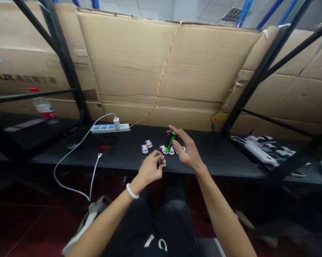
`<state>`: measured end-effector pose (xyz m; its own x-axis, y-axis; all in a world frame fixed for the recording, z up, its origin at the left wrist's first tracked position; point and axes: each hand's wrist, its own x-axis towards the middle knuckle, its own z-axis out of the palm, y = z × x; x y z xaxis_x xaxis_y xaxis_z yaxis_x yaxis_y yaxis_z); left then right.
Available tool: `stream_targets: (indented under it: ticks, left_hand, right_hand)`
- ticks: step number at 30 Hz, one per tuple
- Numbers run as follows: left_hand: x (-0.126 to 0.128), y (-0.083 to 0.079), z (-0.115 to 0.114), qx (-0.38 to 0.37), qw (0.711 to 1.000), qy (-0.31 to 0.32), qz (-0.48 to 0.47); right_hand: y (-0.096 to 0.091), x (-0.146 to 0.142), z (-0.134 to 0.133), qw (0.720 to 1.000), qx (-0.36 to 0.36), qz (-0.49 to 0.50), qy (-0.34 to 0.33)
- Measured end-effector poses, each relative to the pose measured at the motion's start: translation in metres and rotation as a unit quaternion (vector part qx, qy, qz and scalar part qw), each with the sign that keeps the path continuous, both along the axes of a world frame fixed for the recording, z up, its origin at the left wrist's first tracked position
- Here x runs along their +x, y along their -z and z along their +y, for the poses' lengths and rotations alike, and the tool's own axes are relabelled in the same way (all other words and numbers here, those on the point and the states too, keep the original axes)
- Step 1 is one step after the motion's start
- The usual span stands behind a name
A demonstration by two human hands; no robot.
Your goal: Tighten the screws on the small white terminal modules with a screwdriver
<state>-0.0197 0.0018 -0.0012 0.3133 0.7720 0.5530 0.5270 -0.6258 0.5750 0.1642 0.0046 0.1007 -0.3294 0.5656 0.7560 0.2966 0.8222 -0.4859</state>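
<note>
My left hand (151, 167), with a white beaded bracelet at the wrist, pinches a small white-and-purple part (163, 161) near the table's front edge. My right hand (186, 148) has its fingers curled round a green-and-black screwdriver-like tool (171, 140), whose green end points down and left toward the small parts. Just beyond my left hand lie two more white-and-purple parts (145, 149). Others like them (171, 151) sit under and beside the tool, partly covered by my right hand. The tool's tip is too small to make out.
A white power strip (110, 128) with a plugged-in charger stands at the back left, its white cable (56, 175) looping over the front edge. A bottle (45, 109) is farther left. Another power strip (261, 153) lies right among clutter. Cardboard (198, 71) walls the back between black posts.
</note>
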Motion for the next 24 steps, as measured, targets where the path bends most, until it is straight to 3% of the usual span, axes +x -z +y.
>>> stream_targets:
  ticks: [4,10,15,20,24]
  left_hand:
    - [0.000,0.000,0.000,-0.005,1.000,-0.005,0.008]
    - [-0.001,-0.003,0.000,-0.005,1.000,-0.004,0.009]
    - [0.000,-0.002,0.000,-0.008,1.000,-0.007,0.014]
    - [0.000,0.000,0.001,0.003,1.000,-0.010,0.023]
    - [0.000,0.000,0.001,0.002,0.999,-0.016,0.028]
  right_hand:
    - [-0.002,-0.002,-0.001,1.000,-0.001,0.006,-0.014]
    - [-0.003,-0.006,-0.003,0.998,0.044,0.010,0.053]
    - [-0.004,-0.006,-0.004,1.000,0.008,0.008,-0.011]
    - [-0.005,-0.010,-0.004,0.997,0.049,0.008,0.062]
    - [-0.008,-0.015,-0.009,0.999,0.028,-0.012,0.013]
